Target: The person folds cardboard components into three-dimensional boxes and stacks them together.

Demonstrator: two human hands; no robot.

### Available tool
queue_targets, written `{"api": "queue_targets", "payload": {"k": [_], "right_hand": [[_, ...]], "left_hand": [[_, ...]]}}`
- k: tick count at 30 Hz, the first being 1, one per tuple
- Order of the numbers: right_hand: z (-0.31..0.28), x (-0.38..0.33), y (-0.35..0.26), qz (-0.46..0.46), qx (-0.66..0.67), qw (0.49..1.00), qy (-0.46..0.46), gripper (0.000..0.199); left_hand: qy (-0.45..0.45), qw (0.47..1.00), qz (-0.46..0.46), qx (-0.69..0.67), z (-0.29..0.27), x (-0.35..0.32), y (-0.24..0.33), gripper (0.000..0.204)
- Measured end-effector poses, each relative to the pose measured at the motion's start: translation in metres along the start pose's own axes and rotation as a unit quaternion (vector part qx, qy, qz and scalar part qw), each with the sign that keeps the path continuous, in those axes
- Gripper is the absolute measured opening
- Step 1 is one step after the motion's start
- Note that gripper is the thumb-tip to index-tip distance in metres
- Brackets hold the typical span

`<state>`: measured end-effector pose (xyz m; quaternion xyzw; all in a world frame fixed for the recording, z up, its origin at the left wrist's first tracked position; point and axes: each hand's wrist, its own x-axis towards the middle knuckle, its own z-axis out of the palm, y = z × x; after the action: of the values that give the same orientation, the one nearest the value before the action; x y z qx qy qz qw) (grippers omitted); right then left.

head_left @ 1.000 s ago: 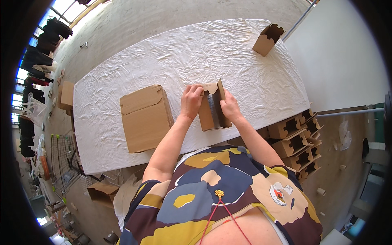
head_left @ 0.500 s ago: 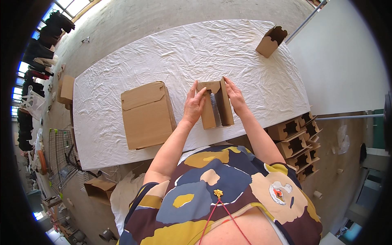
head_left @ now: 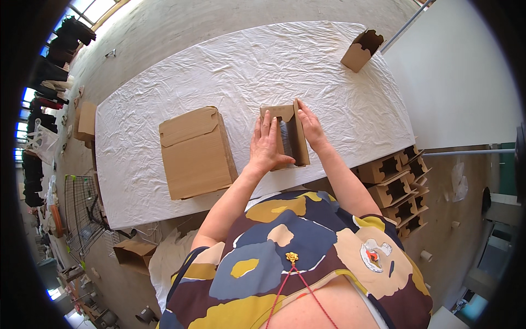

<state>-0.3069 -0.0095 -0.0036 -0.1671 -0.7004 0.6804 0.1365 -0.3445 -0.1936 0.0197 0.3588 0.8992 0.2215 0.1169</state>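
A small brown cardboard box [head_left: 300, 143], part-way folded with its top gaping, lies on the white-covered table in front of me. My left hand [head_left: 265, 147] rests flat over its left panel, fingers stretched out and apart, thumb reaching across the near end. At the right wall, my right hand [head_left: 311, 129] grips the box near its far corner, fingers along the upper edge. To the left is a pile of flattened cardboard boxes [head_left: 197, 153], beyond the reach of my left fingers. The underside of the small box is hidden.
A set-up cardboard box [head_left: 356, 56] stands at the table's far right corner. Stacked open boxes [head_left: 395, 189] sit beside the right edge, below a white panel [head_left: 455, 82]. A wire rack [head_left: 82, 211] and a brown carton [head_left: 134, 253] are on the left. White cloth [head_left: 131, 142] covers the table.
My left hand has slid nearer and flattened over the left panel, its thumb now spread across the box's near end. My right hand has shifted slightly down the right wall.
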Motion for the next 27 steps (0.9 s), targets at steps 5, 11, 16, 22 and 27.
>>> {"api": "queue_targets", "payload": {"k": [5, 11, 16, 22, 27], "right_hand": [[0.007, 0.006, 0.005, -0.018, -0.081, 0.996, 0.039, 0.048], [0.007, 0.005, 0.008, -0.012, -0.033, 0.998, 0.042, 0.048], [0.016, 0.005, 0.007, -0.042, -0.114, 0.990, 0.076, 0.047], [0.028, 0.003, -0.002, -0.071, -0.195, 0.974, 0.087, 0.045], [0.049, -0.006, 0.004, -0.083, -0.458, 0.882, 0.065, 0.054]], "left_hand": [[-0.020, 0.999, 0.017, 0.027, -0.005, -0.004, 0.004, 0.136], [-0.057, 0.997, 0.011, -0.048, -0.013, -0.006, 0.000, 0.135], [-0.061, 0.998, 0.022, -0.024, -0.013, -0.008, 0.002, 0.134], [-0.060, 0.998, 0.025, -0.015, -0.008, -0.008, 0.001, 0.135], [-0.030, 0.997, 0.035, -0.069, -0.008, -0.010, 0.006, 0.134]]}}
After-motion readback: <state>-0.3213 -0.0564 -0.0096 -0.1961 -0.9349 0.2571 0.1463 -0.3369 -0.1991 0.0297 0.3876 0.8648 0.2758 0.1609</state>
